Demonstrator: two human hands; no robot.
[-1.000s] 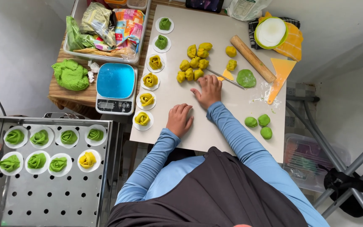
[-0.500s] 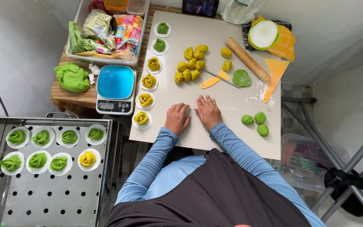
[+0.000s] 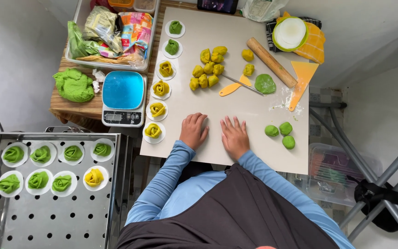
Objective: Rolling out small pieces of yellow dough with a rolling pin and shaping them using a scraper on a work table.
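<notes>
A: Start at the far left of the frame. What lies there?

B: A perforated steel tray (image 3: 47, 221) fills the lower left, holding shaped green buns (image 3: 41, 154) on white paper rounds and one yellow bun (image 3: 94, 177) at the right end of the lower row. Above it, on a wooden table, sits a lump of green dough (image 3: 73, 85), then a blue-topped kitchen scale (image 3: 123, 96), with a clear bin of packets (image 3: 109, 32) at the upper left.

A: And further in?

B: A pale work board (image 3: 236, 101) takes the centre. Down its left edge runs a column of buns on paper rounds, two green at the top and four yellow rose-shaped buns (image 3: 153, 130) below.

A: Where are the hands?

B: Both rest on the board's near edge, side by side but apart. The left hand (image 3: 193, 131) lies palm down with fingers close together, holding nothing, just right of the lowest yellow bun. The right hand (image 3: 235, 137) lies flat with fingers slightly spread, also empty.

A: Beyond them?

B: A cluster of yellow dough pieces (image 3: 208, 69) in the upper centre, a yellow spatula (image 3: 236, 85), a flattened green disc (image 3: 265, 83), a wooden rolling pin (image 3: 271, 62), an orange scraper (image 3: 301, 81), and three green dough balls (image 3: 280, 133) right of the right hand.
</notes>
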